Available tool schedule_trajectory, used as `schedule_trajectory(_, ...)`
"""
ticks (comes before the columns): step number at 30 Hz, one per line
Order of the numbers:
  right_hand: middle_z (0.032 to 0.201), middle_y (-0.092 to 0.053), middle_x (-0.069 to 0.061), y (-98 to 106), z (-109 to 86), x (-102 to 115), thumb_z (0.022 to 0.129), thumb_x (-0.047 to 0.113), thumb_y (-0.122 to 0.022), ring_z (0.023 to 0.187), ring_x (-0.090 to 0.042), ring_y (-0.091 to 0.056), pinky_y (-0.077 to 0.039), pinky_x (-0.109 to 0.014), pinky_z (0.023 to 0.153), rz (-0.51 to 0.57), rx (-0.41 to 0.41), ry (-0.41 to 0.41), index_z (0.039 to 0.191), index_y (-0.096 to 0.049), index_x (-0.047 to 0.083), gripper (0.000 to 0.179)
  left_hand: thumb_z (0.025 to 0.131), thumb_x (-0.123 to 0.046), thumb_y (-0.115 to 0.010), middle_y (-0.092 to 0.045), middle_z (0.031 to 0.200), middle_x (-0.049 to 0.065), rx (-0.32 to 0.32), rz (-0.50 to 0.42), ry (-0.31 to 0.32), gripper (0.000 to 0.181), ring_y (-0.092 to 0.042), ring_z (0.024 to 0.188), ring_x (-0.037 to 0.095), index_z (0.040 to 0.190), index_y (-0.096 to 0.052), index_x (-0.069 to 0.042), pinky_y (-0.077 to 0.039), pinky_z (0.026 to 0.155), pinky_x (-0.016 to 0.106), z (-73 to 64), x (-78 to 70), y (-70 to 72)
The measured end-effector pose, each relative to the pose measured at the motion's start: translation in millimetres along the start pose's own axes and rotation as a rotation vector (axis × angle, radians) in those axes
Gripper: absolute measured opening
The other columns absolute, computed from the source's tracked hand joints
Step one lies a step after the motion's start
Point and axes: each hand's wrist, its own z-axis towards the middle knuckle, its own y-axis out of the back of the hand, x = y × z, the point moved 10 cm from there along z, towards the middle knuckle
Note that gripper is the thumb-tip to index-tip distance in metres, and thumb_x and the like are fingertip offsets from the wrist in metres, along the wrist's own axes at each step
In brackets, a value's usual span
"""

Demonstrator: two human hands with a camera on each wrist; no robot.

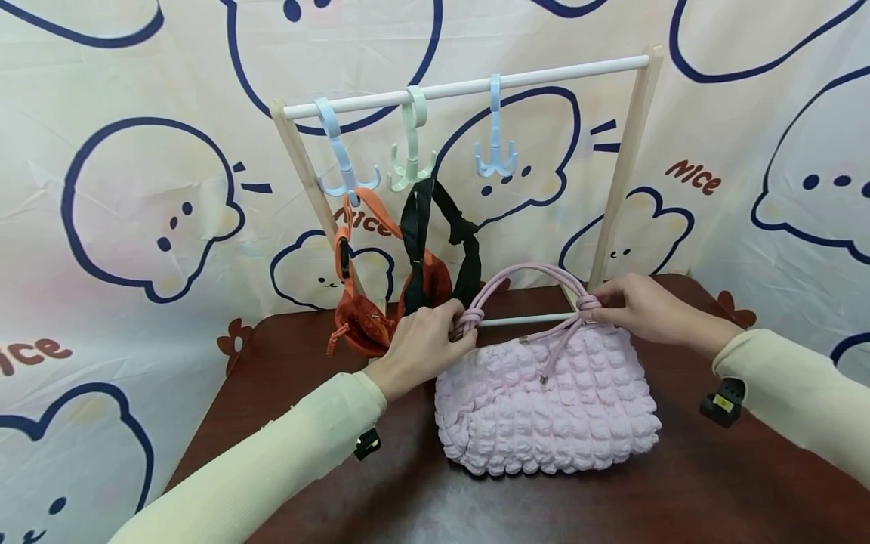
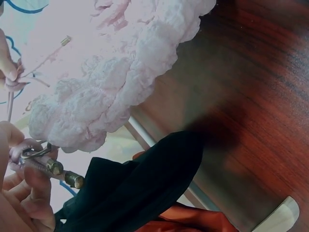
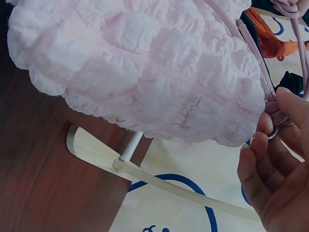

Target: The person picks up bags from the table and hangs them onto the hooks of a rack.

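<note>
A pale pink, puffy quilted handbag is in front of me, over the brown table. My left hand pinches the knot at the left end of its corded handle. At the opposite end, my right hand grips the other knot between thumb and fingers. The handle arches up between the hands. Metal-tipped cord ends stick out beside the left fingers in the left wrist view. A metal ring shows by the right fingers in the right wrist view.
Behind the bag stands a wooden rack with a white rod. Two blue hooks and a green hook hang from it. An orange bag and a black strap hang at the left.
</note>
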Motion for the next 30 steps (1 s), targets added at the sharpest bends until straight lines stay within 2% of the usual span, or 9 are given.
schedule_trajectory(13, 0.085, -0.071, -0.001, 11.4, 3.1, 5.2, 0.096, 0.02, -0.07, 0.068, -0.009, -0.052, -0.043, -0.025, 0.058, -0.019, -0.029, 0.01, 0.112, -0.076, 0.006, 0.022, 0.092, -0.034, -0.068, -0.051, 0.061, -0.006, -0.025, -0.001, 0.001, 0.016, -0.048, 0.051, 0.008, 0.093, -0.062, -0.02, -0.033, 0.046, 0.025, 4.8, -1.9, 8.1)
schedule_trajectory(23, 0.088, -0.07, -0.004, 17.4, 3.0, 6.1, 0.096, 0.019, -0.069, 0.071, -0.011, -0.053, -0.045, -0.024, 0.059, -0.005, -0.05, 0.001, 0.111, -0.076, 0.006, 0.02, 0.091, -0.032, -0.068, -0.052, 0.062, -0.006, -0.043, -0.01, -0.007, 0.015, -0.049, 0.053, 0.008, 0.095, -0.064, -0.018, -0.033, 0.046, 0.024, 8.2, -3.6, 12.9)
schedule_trajectory(30, 0.085, -0.069, -0.005, 21.9, 3.1, 8.7, 0.097, 0.019, -0.069, 0.069, -0.01, -0.052, -0.045, -0.024, 0.058, 0.002, -0.076, 0.023, 0.109, -0.076, 0.006, 0.019, 0.091, -0.033, -0.067, -0.052, 0.061, -0.007, -0.05, -0.003, -0.007, 0.015, -0.049, 0.054, 0.008, 0.095, -0.064, -0.019, -0.034, 0.047, 0.025, 10.0, -5.7, 16.9)
